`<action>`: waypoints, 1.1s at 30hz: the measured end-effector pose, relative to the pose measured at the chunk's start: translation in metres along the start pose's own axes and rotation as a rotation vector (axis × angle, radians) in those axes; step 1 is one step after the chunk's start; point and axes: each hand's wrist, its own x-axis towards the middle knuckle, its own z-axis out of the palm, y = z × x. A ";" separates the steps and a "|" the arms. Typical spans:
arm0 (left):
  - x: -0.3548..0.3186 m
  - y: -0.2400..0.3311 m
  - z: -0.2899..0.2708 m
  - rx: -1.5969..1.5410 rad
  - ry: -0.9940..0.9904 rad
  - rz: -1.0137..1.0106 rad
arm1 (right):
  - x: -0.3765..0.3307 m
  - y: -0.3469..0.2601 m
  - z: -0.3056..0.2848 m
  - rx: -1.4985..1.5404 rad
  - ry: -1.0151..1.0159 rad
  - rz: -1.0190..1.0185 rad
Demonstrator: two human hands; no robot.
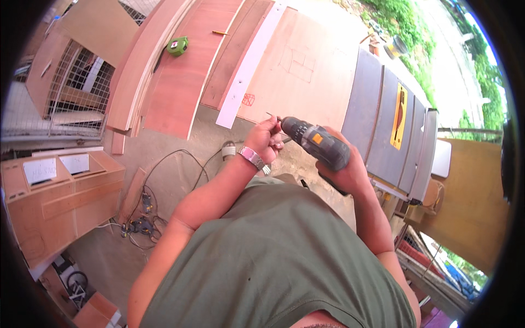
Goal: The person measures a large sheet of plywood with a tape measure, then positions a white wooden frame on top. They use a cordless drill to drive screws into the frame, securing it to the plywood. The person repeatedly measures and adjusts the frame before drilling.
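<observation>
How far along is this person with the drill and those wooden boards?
Done so far: boxes are pencilled on the big plywood sheet, and a white strip lies across the boards. In hand: the right hand grips a cordless drill while the left hand fingers the bit at its chuck, so it seems to be getting fitted. Left: no drilling into the boards is under way.

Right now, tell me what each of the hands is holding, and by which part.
The right hand grips the cordless drill by its handle. The left hand pinches a thin bit at the drill's nose.
</observation>
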 end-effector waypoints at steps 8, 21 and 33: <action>0.030 0.064 -0.023 -0.016 0.065 -0.176 | 0.058 -0.037 0.037 0.020 0.049 0.197; 0.055 0.126 -0.034 0.089 0.026 -0.322 | 0.105 -0.072 0.072 -0.004 0.128 0.318; 0.079 0.130 -0.053 -0.090 0.072 -0.315 | 0.148 -0.076 0.081 -0.026 0.090 0.323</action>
